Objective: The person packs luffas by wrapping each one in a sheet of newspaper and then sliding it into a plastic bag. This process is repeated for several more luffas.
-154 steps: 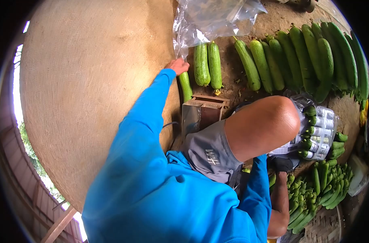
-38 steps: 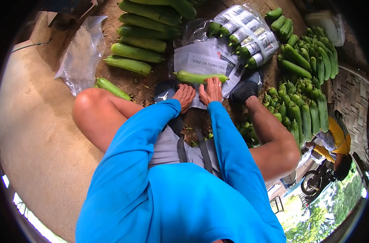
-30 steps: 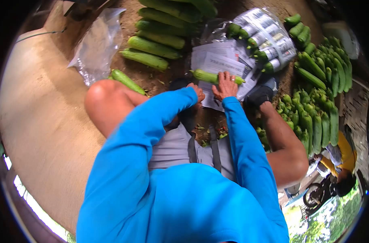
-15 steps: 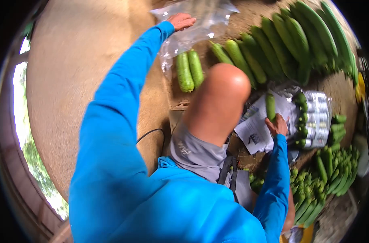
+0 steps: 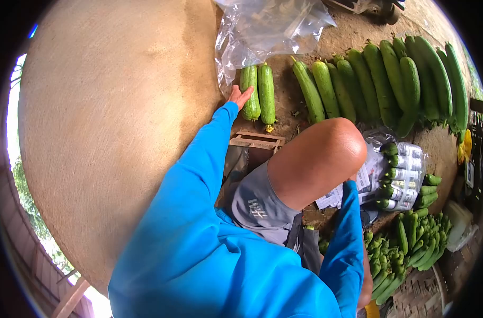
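My left hand [image 5: 241, 97] is at a long green gourd [image 5: 250, 90], fingers apart and touching its side. A second gourd [image 5: 267, 95] lies right beside it, with a withered yellow blossom at its lower end. Both reach up to the edge of a clear plastic sheet [image 5: 276, 32]. My right arm, in a blue sleeve [image 5: 343, 233], runs up behind my bent knee [image 5: 337, 143]. The knee hides nearly all of my right hand, and I cannot see what it holds. Printed paper [image 5: 331, 197] lies near it.
A long row of gourds [image 5: 382, 85] spreads across the ground at the upper right. Newspaper-wrapped vegetables [image 5: 408, 161] sit bundled in clear plastic. Piles of small green vegetables [image 5: 390, 259] lie at lower right. A wooden crate [image 5: 256, 140] stands by my knee.
My left hand has come down from the plastic sheet to the left gourd. My right hand, which held a green gourd over the paper, is now mostly behind my knee.
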A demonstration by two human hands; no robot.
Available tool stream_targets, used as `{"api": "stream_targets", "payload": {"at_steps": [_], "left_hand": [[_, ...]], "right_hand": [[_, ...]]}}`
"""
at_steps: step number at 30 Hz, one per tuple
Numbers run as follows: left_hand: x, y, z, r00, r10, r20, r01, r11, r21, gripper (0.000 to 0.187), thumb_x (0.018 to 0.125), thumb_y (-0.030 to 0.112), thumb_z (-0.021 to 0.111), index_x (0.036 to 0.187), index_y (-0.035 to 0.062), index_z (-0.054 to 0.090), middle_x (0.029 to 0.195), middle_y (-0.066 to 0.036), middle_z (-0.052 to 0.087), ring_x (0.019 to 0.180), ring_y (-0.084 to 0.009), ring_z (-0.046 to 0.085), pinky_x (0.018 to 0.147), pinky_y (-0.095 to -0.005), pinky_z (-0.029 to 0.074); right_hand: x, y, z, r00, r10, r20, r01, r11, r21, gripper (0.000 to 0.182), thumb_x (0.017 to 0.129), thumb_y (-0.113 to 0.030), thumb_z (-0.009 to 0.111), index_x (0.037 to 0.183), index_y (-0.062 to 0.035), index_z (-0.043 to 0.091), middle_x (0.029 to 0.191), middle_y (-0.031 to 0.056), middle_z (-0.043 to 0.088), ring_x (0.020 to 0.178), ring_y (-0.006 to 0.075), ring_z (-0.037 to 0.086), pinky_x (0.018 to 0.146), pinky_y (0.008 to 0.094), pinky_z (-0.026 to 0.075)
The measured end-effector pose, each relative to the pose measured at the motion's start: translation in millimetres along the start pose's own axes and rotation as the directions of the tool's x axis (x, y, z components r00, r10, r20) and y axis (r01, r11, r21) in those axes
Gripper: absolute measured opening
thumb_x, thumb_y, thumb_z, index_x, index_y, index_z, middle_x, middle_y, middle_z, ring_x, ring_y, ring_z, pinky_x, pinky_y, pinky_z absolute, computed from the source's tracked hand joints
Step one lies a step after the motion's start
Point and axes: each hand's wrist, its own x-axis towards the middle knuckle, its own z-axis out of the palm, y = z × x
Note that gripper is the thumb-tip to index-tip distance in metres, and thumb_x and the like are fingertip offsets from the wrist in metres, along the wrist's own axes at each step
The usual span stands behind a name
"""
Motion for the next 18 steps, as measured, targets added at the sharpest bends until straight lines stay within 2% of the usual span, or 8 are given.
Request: {"api": "stream_targets", "payload": {"at_steps": [3, 7, 9, 11, 13, 15, 16, 18], "left_hand": [[18, -19, 22, 0.972, -0.099, -0.213, 0.082, 0.993, -0.089, 0.099, 0.080, 0.057, 0.068, 0.152, 0.0095, 0.019, 0.147, -0.026, 0.037, 0.135, -0.0384, 0.039, 0.112, -0.0478, 0.034], [-8, 11, 25, 0.951, -0.105, -0.292, 0.101, 0.994, -0.030, 0.106, 0.075, 0.061, 0.071, 0.149, 0.0000, 0.024, 0.144, -0.029, 0.039, 0.134, -0.0389, 0.040, 0.109, -0.0457, 0.037], [-1, 0, 15, 0.982, -0.058, -0.179, 0.052, 0.998, -0.036, 0.103, 0.075, 0.059, 0.071, 0.147, -0.0006, 0.028, 0.143, -0.028, 0.042, 0.134, -0.0377, 0.040, 0.108, -0.0467, 0.037], [3, -22, 23, 0.942, -0.111, -0.317, 0.001, 0.945, -0.326, 0.087, 0.077, 0.052, 0.071, 0.138, -0.0033, 0.042, 0.140, -0.026, 0.046, 0.131, -0.0375, 0.044, 0.105, -0.0474, 0.040], [-29, 14, 5, 0.957, -0.123, -0.263, 0.008, 0.918, -0.398, 0.067, 0.080, 0.044, 0.069, 0.123, -0.0059, 0.055, 0.125, -0.022, 0.059, 0.114, -0.0355, 0.058, 0.094, -0.0458, 0.049], [-43, 20, -5, 0.974, -0.030, 0.223, 0.210, 0.474, -0.855, 0.058, 0.082, 0.039, 0.065, 0.120, -0.0035, 0.056, 0.104, -0.018, 0.066, 0.092, -0.0325, 0.067, 0.079, -0.0415, 0.056], [-62, 43, -10, 0.974, 0.021, 0.228, 0.205, 0.361, -0.910, 0.048, 0.084, 0.035, 0.061, 0.115, -0.0020, 0.060, 0.092, -0.015, 0.068, 0.080, -0.0306, 0.069, 0.069, -0.0415, 0.058], [-74, 55, -15, 0.953, 0.151, 0.261, 0.193, 0.360, -0.913, 0.049, 0.086, 0.036, 0.059, 0.117, -0.0019, 0.059, 0.099, -0.018, 0.068, 0.084, -0.0321, 0.069, 0.073, -0.0422, 0.058]], "right_hand": [[-17, -51, 25, 0.996, -0.082, -0.020, 0.081, 0.995, -0.062, 0.046, 0.078, -0.042, 0.069, 0.100, -0.0014, 0.066, 0.092, 0.0240, 0.068, 0.092, 0.0441, 0.065, 0.078, 0.0496, 0.050], [-22, -186, 20, 0.973, -0.193, -0.130, 0.172, 0.973, -0.155, 0.046, 0.077, -0.042, 0.069, 0.099, -0.0013, 0.066, 0.092, 0.0234, 0.068, 0.091, 0.0438, 0.065, 0.077, 0.0508, 0.050], [-2, -238, 8, 0.961, -0.223, -0.165, 0.180, 0.953, -0.242, 0.046, 0.077, -0.042, 0.069, 0.099, -0.0012, 0.065, 0.091, 0.0231, 0.068, 0.090, 0.0436, 0.065, 0.077, 0.0514, 0.050], [30, -265, -4, 0.976, -0.200, -0.090, 0.160, 0.931, -0.328, 0.046, 0.077, -0.042, 0.069, 0.100, -0.0017, 0.065, 0.094, 0.0222, 0.067, 0.092, 0.0422, 0.064, 0.077, 0.0524, 0.050], [61, -259, -12, 0.967, -0.240, -0.086, 0.193, 0.909, -0.369, 0.047, 0.078, -0.041, 0.067, 0.105, -0.0037, 0.063, 0.114, 0.0201, 0.061, 0.105, 0.0397, 0.060, 0.082, 0.0520, 0.050], [82, -242, -13, 0.963, -0.240, -0.122, 0.169, 0.892, -0.419, 0.048, 0.080, -0.040, 0.066, 0.111, -0.0054, 0.061, 0.122, 0.0175, 0.056, 0.110, 0.0408, 0.056, 0.086, 0.0514, 0.049], [80, -238, -12, 0.963, -0.239, -0.128, 0.166, 0.894, -0.416, 0.048, 0.080, -0.040, 0.066, 0.111, -0.0054, 0.061, 0.122, 0.0175, 0.056, 0.110, 0.0408, 0.056, 0.086, 0.0514, 0.049], [74, -233, -17, 0.939, -0.269, -0.214, 0.171, 0.906, -0.387, 0.047, 0.081, -0.037, 0.068, 0.114, -0.0056, 0.061, 0.123, 0.0186, 0.054, 0.108, 0.0412, 0.056, 0.088, 0.0502, 0.049]]}}
